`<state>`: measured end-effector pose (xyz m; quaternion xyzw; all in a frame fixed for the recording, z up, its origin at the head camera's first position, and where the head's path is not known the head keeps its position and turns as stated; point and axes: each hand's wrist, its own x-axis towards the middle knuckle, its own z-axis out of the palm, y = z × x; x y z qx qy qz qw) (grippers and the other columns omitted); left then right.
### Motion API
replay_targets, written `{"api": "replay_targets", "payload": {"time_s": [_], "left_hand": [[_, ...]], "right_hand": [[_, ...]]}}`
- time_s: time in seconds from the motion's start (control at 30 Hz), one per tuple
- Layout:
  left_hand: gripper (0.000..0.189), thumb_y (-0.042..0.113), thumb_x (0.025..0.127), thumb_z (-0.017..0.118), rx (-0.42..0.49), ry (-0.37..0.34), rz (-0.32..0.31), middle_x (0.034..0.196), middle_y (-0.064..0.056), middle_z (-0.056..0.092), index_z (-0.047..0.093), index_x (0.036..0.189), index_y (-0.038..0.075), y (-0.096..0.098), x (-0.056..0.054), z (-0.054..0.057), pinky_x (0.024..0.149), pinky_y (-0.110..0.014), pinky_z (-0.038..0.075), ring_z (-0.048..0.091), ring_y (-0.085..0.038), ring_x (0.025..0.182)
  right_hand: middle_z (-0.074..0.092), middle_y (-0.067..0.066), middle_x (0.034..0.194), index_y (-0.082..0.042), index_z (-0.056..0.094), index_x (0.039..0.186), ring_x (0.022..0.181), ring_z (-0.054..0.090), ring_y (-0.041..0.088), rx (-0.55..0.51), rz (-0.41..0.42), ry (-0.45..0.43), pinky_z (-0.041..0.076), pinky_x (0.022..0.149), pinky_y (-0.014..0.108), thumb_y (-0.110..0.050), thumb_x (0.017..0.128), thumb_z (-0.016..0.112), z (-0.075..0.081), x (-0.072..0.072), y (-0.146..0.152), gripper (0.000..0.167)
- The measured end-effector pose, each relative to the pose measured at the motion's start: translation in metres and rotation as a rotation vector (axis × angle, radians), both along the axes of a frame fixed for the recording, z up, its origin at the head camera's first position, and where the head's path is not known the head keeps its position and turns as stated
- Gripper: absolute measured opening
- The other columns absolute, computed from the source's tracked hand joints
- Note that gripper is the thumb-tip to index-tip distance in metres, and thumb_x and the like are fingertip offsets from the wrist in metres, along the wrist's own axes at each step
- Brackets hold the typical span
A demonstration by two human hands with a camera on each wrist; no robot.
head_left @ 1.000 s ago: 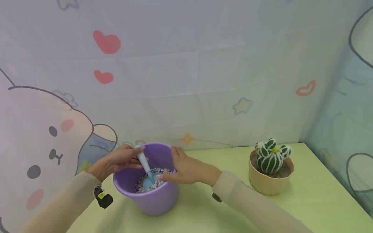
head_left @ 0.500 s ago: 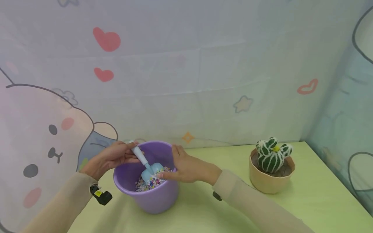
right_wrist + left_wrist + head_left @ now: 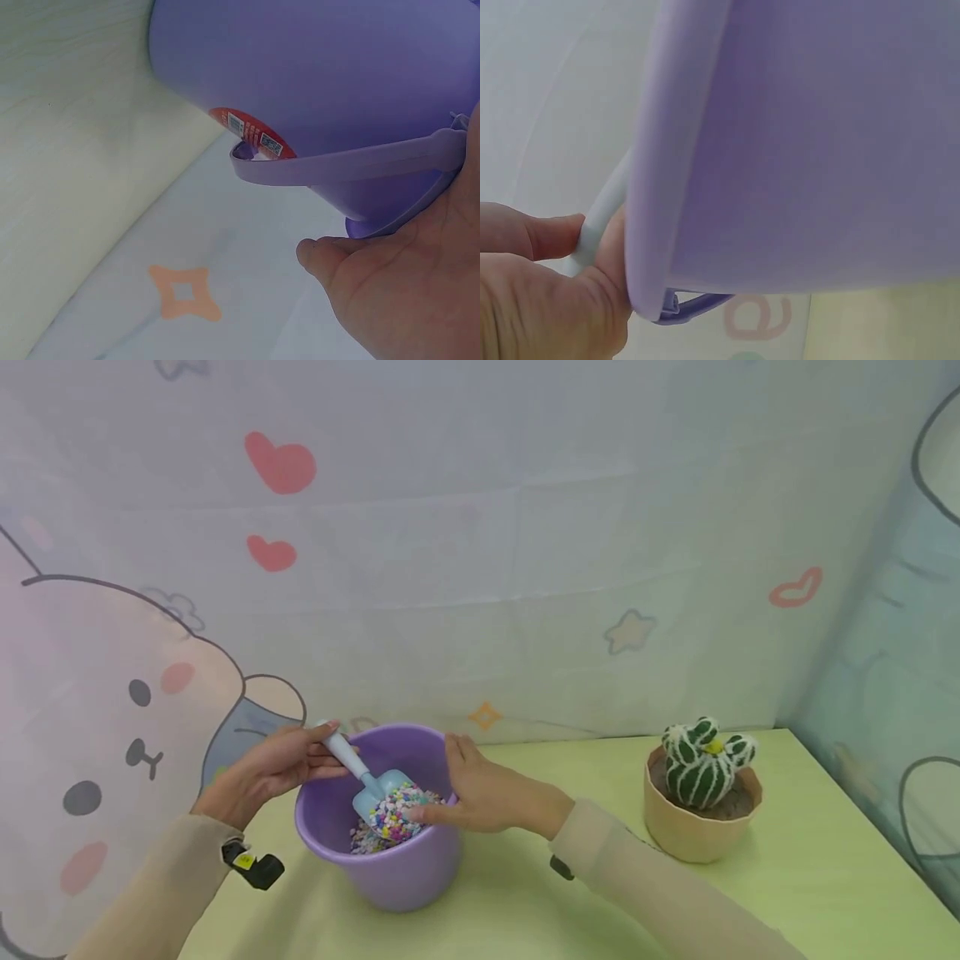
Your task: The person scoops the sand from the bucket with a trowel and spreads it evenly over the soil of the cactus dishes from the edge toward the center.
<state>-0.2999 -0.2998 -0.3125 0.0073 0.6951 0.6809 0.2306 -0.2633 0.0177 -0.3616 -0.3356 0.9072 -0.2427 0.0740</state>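
One pale blue scoop (image 3: 367,782) is pinched in my left hand (image 3: 279,766), thumb on its whitish handle (image 3: 343,753) and fingers beneath, left of the frame's centre. Its long axis slants from my grip at upper left down toward lower right, so the blade (image 3: 364,803), heaped with multicoloured bits (image 3: 395,812), lies away from my palm, inside the purple bucket (image 3: 401,887). Although my left hand has the handle, my right hand (image 3: 491,787) is the nearer one to the load: it lies against the bucket's right side, fingers straight, thumb over the rim and pointing left at the blade. Whether that thumb touches the bits, I cannot tell. Farther out, well apart at the frame's lower right, a cactus (image 3: 703,777) stands in a tan pot (image 3: 693,835).
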Motion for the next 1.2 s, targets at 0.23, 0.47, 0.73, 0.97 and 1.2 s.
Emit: {"api": "replay_targets", "payload": {"time_s": [0.23,0.47,0.73,0.97,1.2], "left_hand": [[0.033,0.025,0.116,0.041,0.047,-0.006,0.054,0.095,-0.012,0.079,0.056,0.117,-0.004,-0.005,0.001,0.0,0.092,-0.035,0.068,0.081,-0.021,0.09],[0.032,0.026,0.115,0.044,0.098,-0.002,0.115,0.092,-0.012,0.078,0.064,0.103,0.004,-0.012,0.003,0.003,0.086,-0.03,0.069,0.081,-0.02,0.087],[0.032,0.024,0.113,0.048,0.216,-0.023,0.146,0.092,-0.014,0.079,0.07,0.098,0.008,-0.019,0.004,0.008,0.084,-0.031,0.069,0.082,-0.023,0.086],[0.033,0.024,0.113,0.048,0.297,-0.034,0.167,0.094,-0.016,0.08,0.071,0.096,0.006,-0.022,0.004,0.01,0.085,-0.032,0.069,0.082,-0.026,0.086],[0.034,0.024,0.113,0.049,0.352,-0.043,0.196,0.096,-0.018,0.08,0.071,0.097,0.004,-0.025,0.007,0.009,0.087,-0.034,0.069,0.082,-0.027,0.089]], "right_hand": [[0.011,0.028,0.173,0.004,-0.001,0.166,0.158,0.034,0.038,-0.002,0.009,0.004,0.037,0.132,0.044,-0.073,0.098,0.056,0.002,0.002,0.001,0.117],[0.01,0.028,0.173,0.003,-0.003,0.166,0.156,0.038,0.038,-0.002,0.006,0.003,0.038,0.132,0.043,-0.076,0.097,0.054,0.0,0.001,0.0,0.12],[0.017,0.027,0.171,0.002,0.0,0.167,0.154,0.041,0.038,-0.033,0.011,0.012,0.041,0.13,0.044,-0.076,0.096,0.055,-0.002,0.0,0.0,0.118],[0.007,0.028,0.174,0.002,-0.004,0.167,0.158,0.033,0.039,-0.014,-0.002,-0.007,0.037,0.132,0.045,-0.079,0.095,0.052,-0.003,-0.001,0.002,0.122],[0.002,0.027,0.175,0.001,-0.006,0.167,0.16,0.028,0.039,-0.01,-0.004,-0.021,0.032,0.135,0.045,-0.08,0.095,0.051,-0.003,-0.001,0.002,0.123]]}}
